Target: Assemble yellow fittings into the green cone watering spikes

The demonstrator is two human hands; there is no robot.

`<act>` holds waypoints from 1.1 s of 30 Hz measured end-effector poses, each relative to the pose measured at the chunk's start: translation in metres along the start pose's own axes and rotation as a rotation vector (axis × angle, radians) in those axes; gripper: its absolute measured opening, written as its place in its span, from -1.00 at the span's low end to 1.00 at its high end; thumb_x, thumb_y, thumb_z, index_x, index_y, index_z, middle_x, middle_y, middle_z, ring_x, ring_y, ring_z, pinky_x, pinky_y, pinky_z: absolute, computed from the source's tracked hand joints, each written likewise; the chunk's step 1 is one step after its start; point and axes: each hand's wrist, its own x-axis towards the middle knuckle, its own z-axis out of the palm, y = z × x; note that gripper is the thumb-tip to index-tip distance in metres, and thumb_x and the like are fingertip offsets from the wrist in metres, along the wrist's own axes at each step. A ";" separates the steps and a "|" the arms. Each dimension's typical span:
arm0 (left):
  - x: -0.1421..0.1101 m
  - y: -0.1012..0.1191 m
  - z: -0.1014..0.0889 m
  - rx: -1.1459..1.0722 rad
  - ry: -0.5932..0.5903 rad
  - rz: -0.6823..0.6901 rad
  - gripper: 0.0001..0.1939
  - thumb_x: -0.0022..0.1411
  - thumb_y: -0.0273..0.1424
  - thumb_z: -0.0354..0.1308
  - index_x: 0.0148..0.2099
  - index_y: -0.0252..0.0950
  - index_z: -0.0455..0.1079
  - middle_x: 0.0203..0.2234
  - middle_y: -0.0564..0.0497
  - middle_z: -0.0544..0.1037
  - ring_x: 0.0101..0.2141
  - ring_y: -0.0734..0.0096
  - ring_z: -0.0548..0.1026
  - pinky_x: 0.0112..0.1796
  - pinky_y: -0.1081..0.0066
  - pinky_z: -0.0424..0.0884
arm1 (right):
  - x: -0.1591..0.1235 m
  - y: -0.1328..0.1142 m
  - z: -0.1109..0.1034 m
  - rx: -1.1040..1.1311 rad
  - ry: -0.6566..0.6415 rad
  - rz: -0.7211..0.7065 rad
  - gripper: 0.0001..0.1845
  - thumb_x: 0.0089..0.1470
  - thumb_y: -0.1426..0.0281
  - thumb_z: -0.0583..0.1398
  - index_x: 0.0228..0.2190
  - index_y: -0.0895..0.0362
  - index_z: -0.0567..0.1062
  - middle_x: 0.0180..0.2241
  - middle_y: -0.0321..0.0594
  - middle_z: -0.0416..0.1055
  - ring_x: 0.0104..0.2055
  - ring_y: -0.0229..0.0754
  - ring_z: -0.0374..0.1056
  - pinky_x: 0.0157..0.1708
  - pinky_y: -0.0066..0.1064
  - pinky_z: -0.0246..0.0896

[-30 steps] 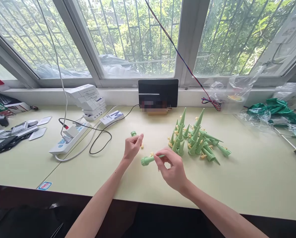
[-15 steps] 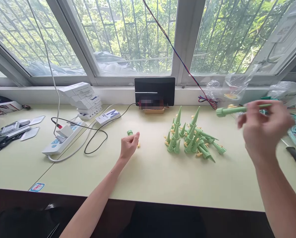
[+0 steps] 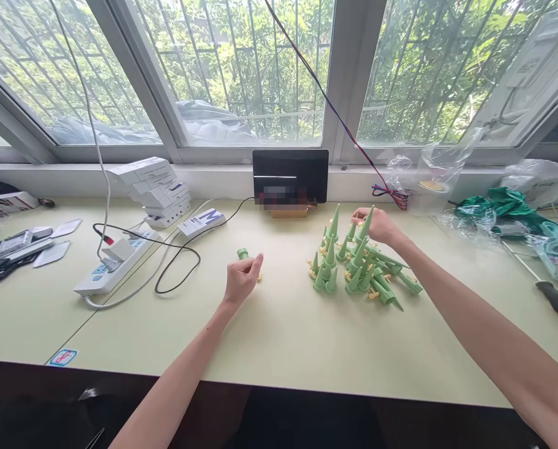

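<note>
My left hand (image 3: 242, 278) rests on the pale green table (image 3: 269, 330), fingers curled around a small green piece (image 3: 243, 253) with a yellow bit peeking out beside it. A cluster of green cone-shaped spikes (image 3: 358, 265) with small yellow parts stands and lies right of centre. My right hand (image 3: 376, 224) reaches over the far side of that cluster, fingers closed around the tip of a tall upright spike (image 3: 366, 226).
A black screen (image 3: 290, 177) leans at the window sill. A white power strip (image 3: 116, 262) with black cable (image 3: 178, 249) and stacked white boxes (image 3: 154, 187) lie left. Plastic bags (image 3: 435, 174), green items (image 3: 507, 206) and a black-handled tool (image 3: 557, 299) sit far right.
My right hand carried a long green spike off to the right, came back without it and now grips a spike at the back of the cluster. The left hand stayed put.
</note>
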 end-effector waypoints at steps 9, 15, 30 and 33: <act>-0.001 0.001 0.001 0.014 -0.039 0.031 -0.40 0.26 -0.13 0.06 -0.73 -0.29 0.03 -0.79 0.13 0.12 -0.69 0.58 0.11 -0.61 0.42 0.08 | -0.007 0.010 0.015 0.025 -0.165 0.053 -0.58 0.09 0.08 0.10 -0.39 0.17 0.53 -0.46 -0.15 0.47 -0.42 -0.18 0.31 -0.39 -0.40 0.14; -0.001 -0.001 0.002 0.019 -0.055 0.019 -0.40 0.25 -0.10 0.05 -0.72 -0.28 0.00 -0.79 0.13 0.12 -0.69 0.58 0.12 -0.60 0.43 0.14 | -0.009 0.007 0.011 0.039 -0.174 0.076 -0.57 0.04 0.07 0.13 -0.38 0.18 0.54 -0.45 -0.14 0.48 -0.40 -0.17 0.31 -0.38 -0.41 0.16; -0.001 -0.003 0.002 0.027 -0.066 0.015 -0.40 0.25 -0.08 0.06 -0.71 -0.29 0.02 -0.78 0.13 0.10 -0.69 0.58 0.11 -0.60 0.42 0.11 | -0.015 0.004 0.000 0.143 -0.296 0.056 -0.65 0.03 0.19 0.14 -0.34 0.21 0.54 -0.44 -0.17 0.47 -0.40 -0.20 0.30 -0.37 -0.42 0.17; -0.001 -0.002 0.002 0.027 -0.067 0.017 -0.40 0.25 -0.10 0.07 -0.71 -0.29 0.03 -0.77 0.13 0.11 -0.68 0.59 0.11 -0.61 0.43 0.11 | -0.016 0.005 0.000 0.135 -0.302 0.066 -0.67 0.02 0.21 0.15 -0.32 0.20 0.53 -0.41 -0.17 0.47 -0.38 -0.20 0.30 -0.36 -0.42 0.17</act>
